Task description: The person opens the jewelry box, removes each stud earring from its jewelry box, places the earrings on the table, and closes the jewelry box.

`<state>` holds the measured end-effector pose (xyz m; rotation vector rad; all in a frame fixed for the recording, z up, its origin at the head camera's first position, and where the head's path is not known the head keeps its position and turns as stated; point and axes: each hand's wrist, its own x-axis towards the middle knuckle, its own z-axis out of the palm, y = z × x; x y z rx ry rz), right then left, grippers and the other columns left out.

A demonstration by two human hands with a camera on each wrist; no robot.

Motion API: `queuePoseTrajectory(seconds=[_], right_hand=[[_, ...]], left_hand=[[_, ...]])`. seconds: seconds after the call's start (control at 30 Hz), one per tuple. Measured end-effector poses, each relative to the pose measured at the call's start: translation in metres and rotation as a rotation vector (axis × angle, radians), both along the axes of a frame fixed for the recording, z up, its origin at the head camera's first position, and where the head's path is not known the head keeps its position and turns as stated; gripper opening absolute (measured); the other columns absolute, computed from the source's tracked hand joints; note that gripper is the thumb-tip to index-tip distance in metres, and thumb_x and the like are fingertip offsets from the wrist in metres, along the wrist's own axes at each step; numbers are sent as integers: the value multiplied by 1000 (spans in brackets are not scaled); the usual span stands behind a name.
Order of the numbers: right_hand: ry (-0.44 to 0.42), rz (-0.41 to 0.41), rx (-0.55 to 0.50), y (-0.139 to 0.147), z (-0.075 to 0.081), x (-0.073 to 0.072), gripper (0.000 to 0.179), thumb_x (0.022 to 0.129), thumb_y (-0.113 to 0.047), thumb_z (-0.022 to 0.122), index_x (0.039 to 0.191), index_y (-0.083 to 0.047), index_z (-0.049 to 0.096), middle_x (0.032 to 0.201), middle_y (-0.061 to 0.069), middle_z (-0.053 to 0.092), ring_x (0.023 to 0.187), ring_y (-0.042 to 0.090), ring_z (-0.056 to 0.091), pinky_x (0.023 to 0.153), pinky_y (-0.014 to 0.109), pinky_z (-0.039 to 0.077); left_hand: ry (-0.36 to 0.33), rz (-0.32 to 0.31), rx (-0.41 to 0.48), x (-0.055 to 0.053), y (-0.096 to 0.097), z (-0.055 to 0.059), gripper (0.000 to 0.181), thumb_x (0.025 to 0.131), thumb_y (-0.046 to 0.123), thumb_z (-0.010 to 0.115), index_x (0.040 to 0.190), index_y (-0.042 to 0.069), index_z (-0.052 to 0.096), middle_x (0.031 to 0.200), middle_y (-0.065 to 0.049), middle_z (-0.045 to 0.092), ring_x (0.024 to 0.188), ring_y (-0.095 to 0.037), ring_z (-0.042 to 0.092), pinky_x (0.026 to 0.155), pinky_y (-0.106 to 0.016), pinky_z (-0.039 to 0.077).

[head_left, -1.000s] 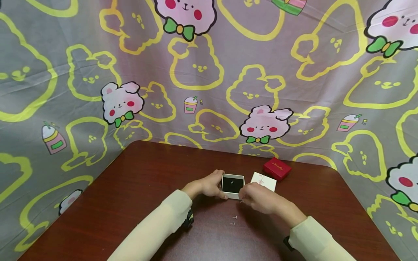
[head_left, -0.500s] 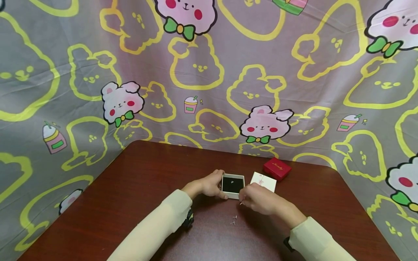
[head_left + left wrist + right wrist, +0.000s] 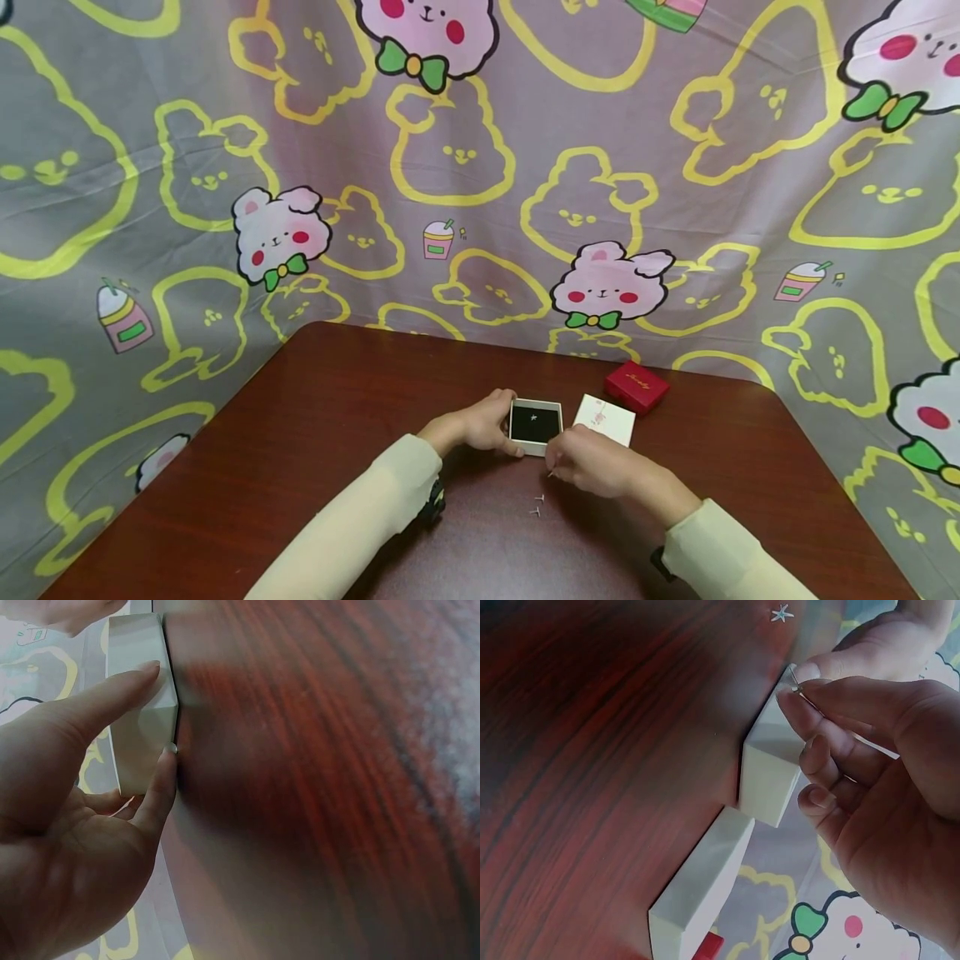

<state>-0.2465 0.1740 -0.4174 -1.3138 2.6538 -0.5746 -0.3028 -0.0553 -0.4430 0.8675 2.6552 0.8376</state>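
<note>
My left hand (image 3: 483,422) grips the left end of a small white jewelry box (image 3: 536,451), thumb along its wall in the left wrist view. A black pad (image 3: 534,431) lines the box, and a small silver stud earring (image 3: 533,417) sits on it. Just off the box's front right corner, my right hand (image 3: 596,460) pinches a stud earring (image 3: 796,688) between thumb and index finger, its thin post sticking out. Closer to me on the table lie two more silver studs, one stud (image 3: 539,499) slightly beyond the other stud (image 3: 535,512); a star-shaped stud (image 3: 781,613) shows in the right wrist view.
A white lid (image 3: 609,422) with a reddish print lies right of the box, partly behind my right hand. Beyond it stands a red box (image 3: 637,388) with gold lettering. The brown wooden table (image 3: 360,367) ends at a patterned cloth (image 3: 480,225) behind.
My right fingers have shifted slightly left and toward me, turning the pinched stud earring so that its post shows more. My left hand and the jewelry box have stayed in place.
</note>
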Motion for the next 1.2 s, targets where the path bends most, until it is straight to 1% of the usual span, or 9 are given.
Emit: queuePoseTrajectory(seconds=[0.23, 0.37, 0.53, 0.67, 0.93, 1.2], right_hand=[[-30, 14, 24, -4, -3, 3, 11, 87, 0, 74, 86, -11, 75, 77, -13, 64, 69, 3, 54, 68, 25, 50], [-45, 26, 40, -5, -5, 4, 12, 87, 0, 73, 85, -11, 75, 75, -14, 62, 67, 2, 54, 66, 23, 49], [-51, 30, 56, -7, -8, 5, 12, 88, -1, 73, 84, -12, 73, 74, -16, 61, 66, -1, 53, 63, 20, 48], [-49, 32, 64, -7, -9, 5, 13, 89, 0, 72, 84, -13, 73, 74, -15, 61, 65, -1, 53, 62, 20, 47], [-18, 54, 53, -7, -9, 8, 13, 87, 1, 74, 84, -12, 73, 79, -12, 64, 70, 0, 55, 64, 21, 49], [-23, 48, 57, -6, -9, 9, 11, 87, 0, 74, 86, -12, 74, 80, -11, 66, 72, -1, 57, 65, 21, 50]], left_hand=[[-3, 1, -9, 0, 0, 1, 79, 78, 23, 90, 136, -5, 43, 116, -10, 47, 100, -18, 46, 95, -32, 41], [-5, 3, -14, -1, 0, 0, 81, 79, 23, 90, 137, -5, 42, 117, -10, 47, 101, -18, 46, 96, -32, 41], [-7, -3, -4, 0, 0, 0, 78, 78, 22, 90, 135, -5, 43, 116, -10, 47, 100, -18, 46, 95, -31, 42], [-14, -4, 2, 0, 0, 1, 77, 78, 21, 90, 133, -5, 44, 115, -10, 47, 99, -18, 46, 94, -32, 42], [7, -8, -9, 0, 1, 0, 76, 77, 21, 90, 132, -5, 45, 114, -11, 48, 100, -18, 46, 95, -32, 42], [8, -6, -2, 0, 1, 0, 76, 77, 21, 90, 132, -6, 44, 114, -12, 48, 101, -19, 46, 95, -33, 41]])
